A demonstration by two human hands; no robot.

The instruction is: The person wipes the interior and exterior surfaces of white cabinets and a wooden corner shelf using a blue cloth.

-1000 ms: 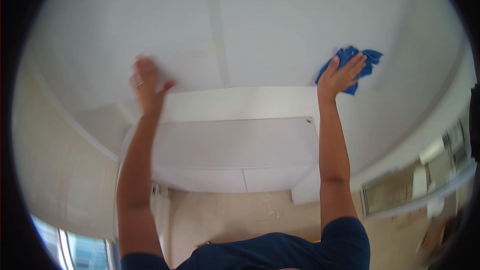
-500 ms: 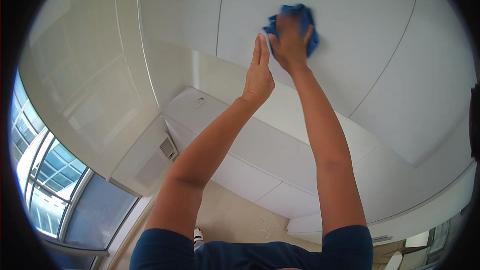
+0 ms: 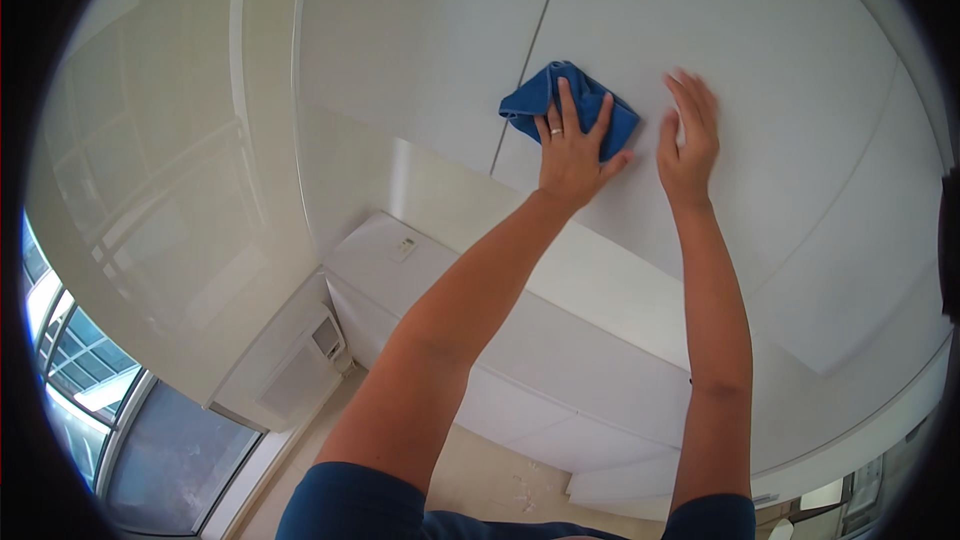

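Observation:
A folded blue cloth [image 3: 622, 126] lies against the white cabinet door [image 3: 700, 0], close to the dark seam between two doors. My left hand [image 3: 572, 155], a ring on one finger, presses it there with its fingers spread flat on top. Part of the cloth is hidden under the palm. To the right, apart from the cloth, my right hand [image 3: 690, 145] is raised near the door surface. It is open and holds nothing, its thumb away from the fingers; whether it touches the door I cannot tell.
A tall glossy cream cabinet [image 3: 170, 160] stands at the left. Below the doors runs a white counter [image 3: 590, 325] with a small socket plate [image 3: 404, 249]. A window [image 3: 90, 360] is at the lower left, with a white boxed unit [image 3: 300, 365] beside it; beige floor [image 3: 490, 475] shows underneath.
The cloth has passed from under my right hand to under my left and sits further left on the door. My right hand has drawn away to the right. The view has shifted.

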